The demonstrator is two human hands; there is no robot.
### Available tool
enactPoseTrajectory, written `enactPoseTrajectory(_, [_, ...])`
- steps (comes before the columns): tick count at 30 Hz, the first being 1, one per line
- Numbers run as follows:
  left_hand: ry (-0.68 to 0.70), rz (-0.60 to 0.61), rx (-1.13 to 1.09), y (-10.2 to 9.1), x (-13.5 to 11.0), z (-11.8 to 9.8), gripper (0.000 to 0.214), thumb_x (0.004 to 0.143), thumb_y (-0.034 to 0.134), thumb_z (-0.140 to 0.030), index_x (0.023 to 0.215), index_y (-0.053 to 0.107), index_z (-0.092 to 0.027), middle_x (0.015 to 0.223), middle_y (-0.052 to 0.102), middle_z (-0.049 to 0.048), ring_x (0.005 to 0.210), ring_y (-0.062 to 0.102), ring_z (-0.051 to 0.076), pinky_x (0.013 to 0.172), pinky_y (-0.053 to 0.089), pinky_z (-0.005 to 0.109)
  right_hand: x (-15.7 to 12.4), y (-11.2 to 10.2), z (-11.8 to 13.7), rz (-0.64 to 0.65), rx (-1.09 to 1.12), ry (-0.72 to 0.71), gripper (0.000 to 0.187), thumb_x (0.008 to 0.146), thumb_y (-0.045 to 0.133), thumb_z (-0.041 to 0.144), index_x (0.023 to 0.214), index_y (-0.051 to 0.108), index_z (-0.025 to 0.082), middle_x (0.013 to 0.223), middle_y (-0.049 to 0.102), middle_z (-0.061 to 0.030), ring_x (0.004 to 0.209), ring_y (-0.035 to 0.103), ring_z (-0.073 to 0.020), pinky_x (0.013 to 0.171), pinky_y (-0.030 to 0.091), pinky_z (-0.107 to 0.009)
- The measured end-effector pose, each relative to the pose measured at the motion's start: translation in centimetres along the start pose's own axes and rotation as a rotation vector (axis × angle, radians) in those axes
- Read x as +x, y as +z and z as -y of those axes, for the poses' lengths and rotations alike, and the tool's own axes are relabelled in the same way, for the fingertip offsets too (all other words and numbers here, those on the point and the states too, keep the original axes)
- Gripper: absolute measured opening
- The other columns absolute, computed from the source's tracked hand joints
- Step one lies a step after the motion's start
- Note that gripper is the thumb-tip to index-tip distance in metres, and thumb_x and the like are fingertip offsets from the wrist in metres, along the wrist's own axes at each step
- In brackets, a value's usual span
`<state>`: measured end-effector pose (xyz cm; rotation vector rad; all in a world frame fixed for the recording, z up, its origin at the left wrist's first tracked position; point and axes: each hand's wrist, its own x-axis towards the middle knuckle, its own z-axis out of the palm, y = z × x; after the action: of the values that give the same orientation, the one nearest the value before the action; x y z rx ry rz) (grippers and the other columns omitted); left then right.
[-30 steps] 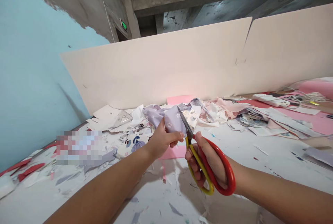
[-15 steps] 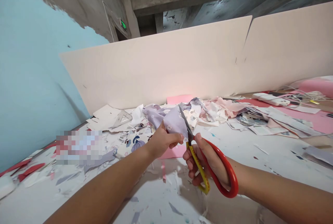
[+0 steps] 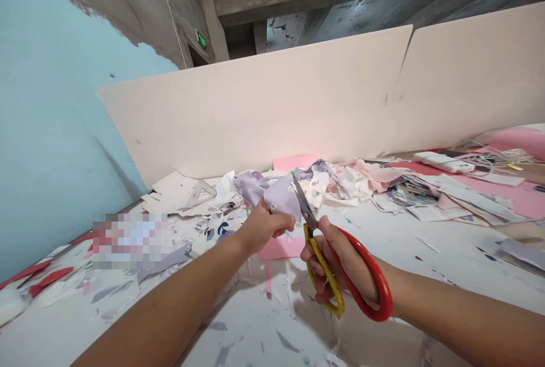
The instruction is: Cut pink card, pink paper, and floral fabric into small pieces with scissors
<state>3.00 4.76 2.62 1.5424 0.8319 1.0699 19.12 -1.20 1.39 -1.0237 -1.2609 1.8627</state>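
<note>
My left hand (image 3: 268,225) pinches the edge of a lilac fabric piece (image 3: 283,196) with small white flowers, held up above the table. In my right hand (image 3: 336,265) are scissors (image 3: 365,276) with one red and one yellow handle loop. Their blades point up and away, just right of the fabric's edge, and look nearly closed. Behind the lilac piece lies a cream floral scrap (image 3: 314,194). A pink sheet (image 3: 281,248) lies flat on the table below my hands.
Crumpled fabric scraps (image 3: 361,176) and a stack of cut pieces (image 3: 415,194) lie right of centre. A white power strip (image 3: 443,162) with cables is farther right. A set square (image 3: 200,194) lies at left. A pale partition (image 3: 264,111) stands behind the table.
The lilac fabric and my left hand have shifted slightly left, away from the scissor blades. A small gap now shows between the fabric's edge and the blades.
</note>
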Motion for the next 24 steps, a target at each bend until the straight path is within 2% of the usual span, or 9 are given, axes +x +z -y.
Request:
enactPoseTrajectory(7, [-0.041,0.073,0.01,0.16,-0.3,-0.37,0.014,0.056,0.055,-0.013,0.049,0.044,-0.014,0.043,0.036,-0.0059,0.04,0.028,0.004,0.042,0.018,0.022,0.21,-0.03,-0.24,0.0,-0.035,-0.005,0.058,0.07,0.024,0.072,0.066,0.045,0.018,0.051,0.036,0.0059,0.039,0.038,-0.0078,0.047,0.043,-0.029])
enactPoseTrajectory(14, [-0.067,0.098,0.055,0.05,-0.37,-0.17,0.012,0.056,0.055,-0.013,0.05,0.046,-0.014,0.044,0.038,-0.0051,0.042,0.032,0.005,0.042,0.021,0.021,0.57,-0.13,-0.36,-0.012,-0.044,0.002,0.055,0.073,0.026,0.069,0.065,0.044,0.018,0.05,0.036,0.0061,0.036,0.038,-0.0075,0.045,0.044,-0.029])
enactPoseTrajectory(24, [-0.092,0.125,-0.035,0.04,-0.3,-0.2,0.011,0.055,0.056,-0.011,0.049,0.047,-0.013,0.042,0.04,-0.0059,0.038,0.03,0.003,0.041,0.018,0.021,0.37,0.04,-0.28,-0.019,-0.073,0.022,0.057,0.071,0.026,0.071,0.06,0.042,0.018,0.045,0.036,0.007,0.032,0.036,-0.0065,0.04,0.042,-0.027])
